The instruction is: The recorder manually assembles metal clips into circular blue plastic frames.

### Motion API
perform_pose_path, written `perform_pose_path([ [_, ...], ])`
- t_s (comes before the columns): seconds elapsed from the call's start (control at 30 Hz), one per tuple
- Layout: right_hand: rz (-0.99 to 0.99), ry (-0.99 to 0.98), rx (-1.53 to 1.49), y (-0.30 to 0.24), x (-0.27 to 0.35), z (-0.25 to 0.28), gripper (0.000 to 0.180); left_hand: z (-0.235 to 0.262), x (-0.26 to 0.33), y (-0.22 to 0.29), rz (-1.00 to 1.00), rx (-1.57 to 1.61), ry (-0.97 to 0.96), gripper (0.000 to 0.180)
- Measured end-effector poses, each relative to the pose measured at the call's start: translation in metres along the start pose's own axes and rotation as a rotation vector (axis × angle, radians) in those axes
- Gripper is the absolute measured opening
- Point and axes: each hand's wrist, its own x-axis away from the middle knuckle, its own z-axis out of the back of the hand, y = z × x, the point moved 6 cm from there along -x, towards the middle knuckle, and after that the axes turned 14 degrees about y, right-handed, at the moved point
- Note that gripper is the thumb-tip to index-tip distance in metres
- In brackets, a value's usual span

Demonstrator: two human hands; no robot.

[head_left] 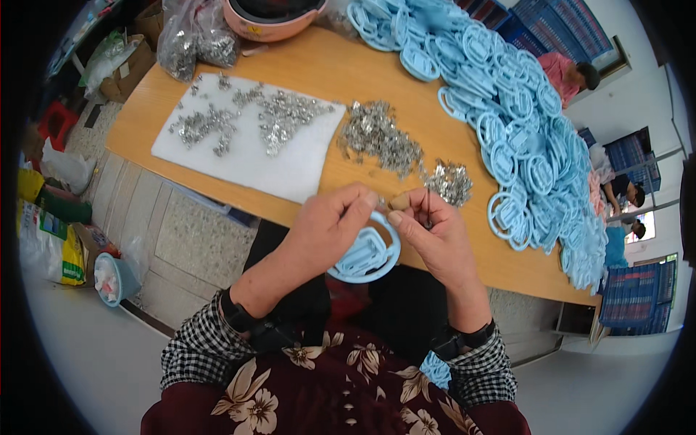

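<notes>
My left hand (330, 221) and right hand (435, 235) pinch together on the rim of a light blue plastic ring (365, 254) above my lap at the table edge (304, 210); probably light, stiff, best gripped by its rim.

Light-blue plastic ring (366, 255), silver metal clips (380, 138), white mat (290, 170), checked black-and-white cuffs (196, 348), maroon floral apron (326, 391).

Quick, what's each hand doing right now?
Left hand: closed on the rim of the light blue plastic ring.
Right hand: fingers pinched together at the ring's top edge; anything between them is too small to tell.
</notes>
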Motion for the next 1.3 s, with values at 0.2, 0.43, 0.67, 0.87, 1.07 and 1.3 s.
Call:
perform_pose_path([
  [0.2, -0.055, 0.076, -0.143, 0.024, 0.007, 0.001, 0.012, -0.008, 0.003, -0.005, 0.012, -0.052, -0.038, 0.031],
  [0.43, -0.105, 0.054, -0.136, 0.026, 0.003, 0.005, 0.013, -0.014, 0.002, -0.006, -0.033, -0.124, -0.046, 0.029],
  [0.67, -0.123, 0.095, -0.069, 0.031, -0.004, 0.013, 0.014, -0.018, 0.002, -0.015, 0.029, -0.040, -0.121, 0.023],
  [0.87, 0.141, 0.119, 0.196, 0.028, 0.009, 0.019, 0.011, -0.014, -0.010, -0.028, 0.049, -0.087, -0.099, 0.029],
  [1.07, 0.270, 0.165, 0.421, 0.025, 0.007, 0.007, 0.012, -0.014, -0.013, -0.033, -0.006, -0.131, -0.061, 0.033],
  [1.3, 0.260, 0.134, 0.492, 0.020, 0.003, 0.002, 0.011, -0.013, -0.014, -0.033, 0.022, -0.177, -0.060, 0.035],
])
